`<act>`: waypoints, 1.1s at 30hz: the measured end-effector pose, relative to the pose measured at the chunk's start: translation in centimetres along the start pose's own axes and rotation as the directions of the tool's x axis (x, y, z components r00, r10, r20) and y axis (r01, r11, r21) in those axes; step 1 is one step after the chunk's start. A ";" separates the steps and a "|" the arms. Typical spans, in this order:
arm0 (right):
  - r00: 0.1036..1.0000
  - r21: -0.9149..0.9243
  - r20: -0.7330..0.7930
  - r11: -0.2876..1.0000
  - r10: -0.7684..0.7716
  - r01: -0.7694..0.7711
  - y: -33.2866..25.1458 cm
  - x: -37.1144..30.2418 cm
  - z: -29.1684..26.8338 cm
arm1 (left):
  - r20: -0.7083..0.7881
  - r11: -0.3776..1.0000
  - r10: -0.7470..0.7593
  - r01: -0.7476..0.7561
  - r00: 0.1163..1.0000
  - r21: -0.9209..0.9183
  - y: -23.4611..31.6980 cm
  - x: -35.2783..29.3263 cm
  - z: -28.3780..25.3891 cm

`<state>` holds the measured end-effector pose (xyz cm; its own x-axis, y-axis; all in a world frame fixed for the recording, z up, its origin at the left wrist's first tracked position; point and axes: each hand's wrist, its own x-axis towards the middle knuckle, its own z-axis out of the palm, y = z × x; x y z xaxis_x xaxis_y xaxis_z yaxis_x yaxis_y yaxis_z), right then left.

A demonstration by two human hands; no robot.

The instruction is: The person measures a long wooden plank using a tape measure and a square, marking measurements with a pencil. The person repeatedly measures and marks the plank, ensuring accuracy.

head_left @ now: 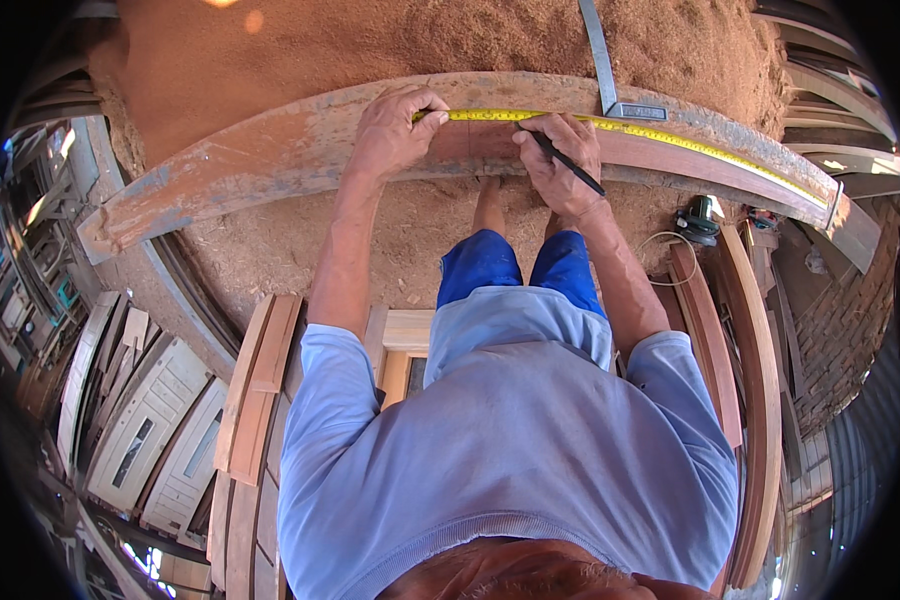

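A yellow tape measure (705,152) is stretched along a reddish wooden board (660,163) lying on a worn wooden bench beam (210,180). My left hand (400,130) is closed on the tape's left part, thumb and fingers pinching it; whether the case is inside the hand is hidden. My right hand (562,160) grips a slim black pencil (575,168), its upper end slanting down to the right. The fingers of that hand rest at the board beside the tape. To the right of it a metal try square (638,111) lies across the beam, its blade pointing away.
Sawdust (420,45) is heaped beyond the beam. A green-and-black power tool (698,220) with a pale cord sits on the ground at right. Long planks (750,400) stand at my right, more boards (255,400) at my left. Panelled doors (150,420) are at far left.
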<state>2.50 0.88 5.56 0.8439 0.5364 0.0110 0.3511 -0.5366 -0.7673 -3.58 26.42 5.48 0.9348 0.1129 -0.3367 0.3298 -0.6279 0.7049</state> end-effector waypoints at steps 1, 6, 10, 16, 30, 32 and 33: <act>1.000 0.009 -0.015 1.000 -0.012 0.012 0.2 0.0 0.1 | 0.001 1.000 -0.005 0.005 1.000 0.004 0.1 0.0 0.0; 0.999 0.014 -0.028 0.999 -0.029 0.029 0.7 -0.1 0.4 | -0.021 0.999 0.035 -0.034 0.999 0.029 0.0 -0.1 -0.1; 0.999 0.030 -0.028 0.999 -0.040 0.041 0.7 0.0 0.2 | 0.002 1.000 -0.005 0.005 1.000 0.009 -0.2 0.0 0.1; 0.999 0.013 -0.026 0.999 -0.031 0.031 0.6 -0.1 0.3 | 0.008 1.000 -0.011 0.011 1.000 0.011 0.0 0.1 0.0; 1.000 0.005 -0.003 1.000 0.001 -0.001 0.8 -0.1 0.4 | -0.004 1.000 -0.012 0.012 1.000 0.004 0.0 0.0 0.1; 1.000 0.009 -0.009 1.000 -0.002 0.002 0.7 -0.1 0.4 | 0.008 0.999 -0.043 0.043 0.999 -0.013 0.3 0.0 -0.1; 1.000 0.012 -0.011 1.000 -0.004 0.004 0.7 -0.1 0.4 | 0.014 0.998 -0.059 0.059 0.998 -0.021 0.4 0.0 -0.1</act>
<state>2.51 0.74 4.81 0.8469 0.5313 0.0212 0.3496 -0.5264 -0.7750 -3.46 26.27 5.85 0.9119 0.1393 -0.3861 0.3872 -0.6038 0.6968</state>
